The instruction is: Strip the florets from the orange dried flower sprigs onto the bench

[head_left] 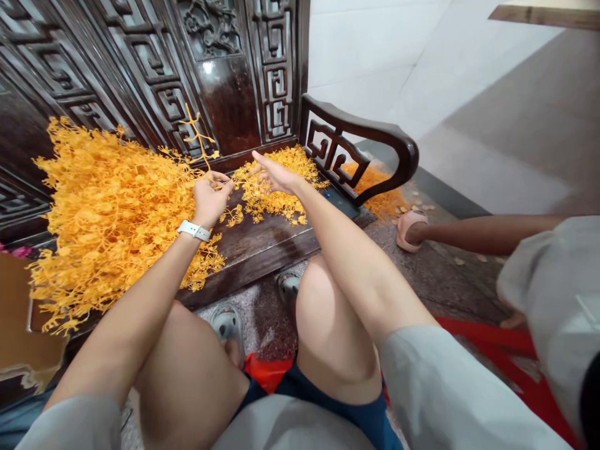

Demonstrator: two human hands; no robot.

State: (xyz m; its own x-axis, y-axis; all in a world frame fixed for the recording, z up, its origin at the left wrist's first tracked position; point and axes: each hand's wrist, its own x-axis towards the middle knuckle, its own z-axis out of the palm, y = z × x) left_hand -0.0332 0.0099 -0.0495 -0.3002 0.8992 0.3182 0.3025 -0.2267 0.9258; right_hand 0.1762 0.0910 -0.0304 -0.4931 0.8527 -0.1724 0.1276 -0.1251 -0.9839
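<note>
A: Your left hand [210, 195] has its fingers pinching one orange sprig [197, 136], whose branching stem rises toward eleven o'clock. Your right hand [281, 178], between two and three o'clock from it, has its fingers loosely spread and looks to hold nothing.

B: As for progress, the large heap [117, 200] is piled high at nine o'clock from your left hand. The smaller heap [276, 203] lies under your right hand, and a floor heap [379, 205] sits at three o'clock, beyond the armrest [405, 150]. If you're drawing from the large heap, I'd judge plenty is left; you can't tell here which heap is finished.

A: Your open room is a strip of tabletop [262, 236] toward five o'clock, along its front edge. The carved backrest [234, 112] bounds you at twelve.

B: Your right knee [323, 294] crowds that front edge from five o'clock.
</note>
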